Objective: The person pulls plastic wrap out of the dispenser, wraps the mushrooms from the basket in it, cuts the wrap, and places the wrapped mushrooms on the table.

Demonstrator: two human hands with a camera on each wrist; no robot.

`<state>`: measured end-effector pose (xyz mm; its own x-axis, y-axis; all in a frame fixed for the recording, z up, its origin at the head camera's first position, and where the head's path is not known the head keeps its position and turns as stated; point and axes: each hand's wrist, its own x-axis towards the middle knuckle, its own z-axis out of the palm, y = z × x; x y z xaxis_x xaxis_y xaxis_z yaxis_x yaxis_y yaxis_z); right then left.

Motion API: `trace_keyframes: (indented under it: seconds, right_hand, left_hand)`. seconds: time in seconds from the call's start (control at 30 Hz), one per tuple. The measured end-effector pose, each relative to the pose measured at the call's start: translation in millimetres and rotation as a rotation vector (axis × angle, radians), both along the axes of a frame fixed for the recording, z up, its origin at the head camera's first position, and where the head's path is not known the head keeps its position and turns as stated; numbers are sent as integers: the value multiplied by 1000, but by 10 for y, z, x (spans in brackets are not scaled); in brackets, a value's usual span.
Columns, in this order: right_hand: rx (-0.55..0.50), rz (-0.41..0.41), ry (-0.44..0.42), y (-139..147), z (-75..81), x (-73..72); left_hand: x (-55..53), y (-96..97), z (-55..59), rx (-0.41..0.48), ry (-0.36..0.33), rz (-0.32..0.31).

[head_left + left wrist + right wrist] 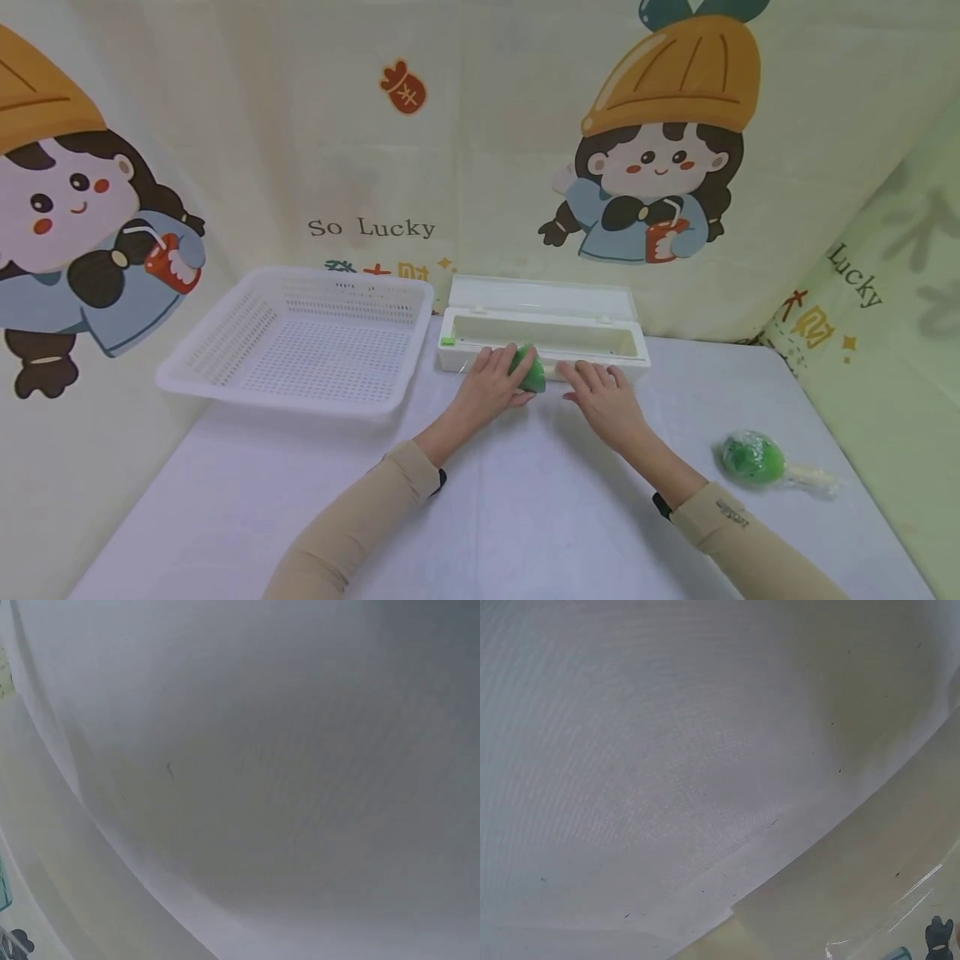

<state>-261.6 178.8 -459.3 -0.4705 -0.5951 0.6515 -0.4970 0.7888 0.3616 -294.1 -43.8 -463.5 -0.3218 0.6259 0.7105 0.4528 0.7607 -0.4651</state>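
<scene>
In the head view my left hand grips the round green head of what looks like a maraca, held in front of a long white box. The maraca's pale handle points right and runs to the fingers of my right hand, which hold its end; the fingers hide most of it. Behind both hands, the box's clear lid stands raised, and a small green tab sits at the box's left end. Neither hand shows in the wrist views, only pale cloth.
A white perforated basket stands left of the box. At the right of the table lies another green maraca, wrapped in clear plastic. A printed curtain hangs behind the table.
</scene>
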Motion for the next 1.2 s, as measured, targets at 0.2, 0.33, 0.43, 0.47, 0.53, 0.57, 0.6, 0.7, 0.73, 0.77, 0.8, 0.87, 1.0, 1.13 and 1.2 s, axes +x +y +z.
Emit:
trace_keyframes:
  seconds: [0.2, 0.33, 0.43, 0.47, 0.53, 0.57, 0.6, 0.7, 0.73, 0.77, 0.8, 0.87, 1.0, 1.13, 1.2]
  right_hand:
    - [-41, 47, -34, -16, -20, 15]
    - [-58, 55, -9, -53, 5, 78]
    - [-76, 65, 0, -77, 32, 142]
    - [-82, 70, 1, -84, 41, 165]
    - [-94, 81, -4, -97, 59, 214]
    - [-99, 87, -7, -103, 67, 238]
    - [-105, 93, -12, -108, 76, 262]
    - [-110, 93, -20, -117, 94, 327]
    - [-107, 88, -23, -117, 99, 349]
    - [-107, 85, -29, -117, 103, 369]
    - [-102, 79, -33, -115, 106, 391]
    - [-93, 67, -37, -111, 109, 430]
    - [-96, 72, -37, -105, 121, 505]
    - [-93, 71, -57, -104, 146, 577]
    - [-90, 67, -63, -106, 158, 607]
  left_hand:
    - [9, -3, -19, -8, -20, -20]
    - [37, -24, -21, -6, -25, -44]
    - [69, -42, -14, -10, -24, -64]
    - [81, -47, -12, -11, -24, -71]
    - [108, -54, -8, -20, -12, -71]
    - [124, -58, -5, -24, -9, -70]
    - [139, -60, -3, -26, -6, -71]
    - [199, -68, 10, -29, -3, -78]
    - [222, -70, 17, -28, -7, -81]
    - [243, -71, 21, -26, -6, -86]
    - [264, -72, 24, -26, -6, -90]
    - [304, -74, 32, -26, -6, -98]
    - [372, -79, 48, -23, 6, -114]
    - [440, -84, 58, -18, 9, -130]
    - [478, -88, 60, -15, 1, -130]
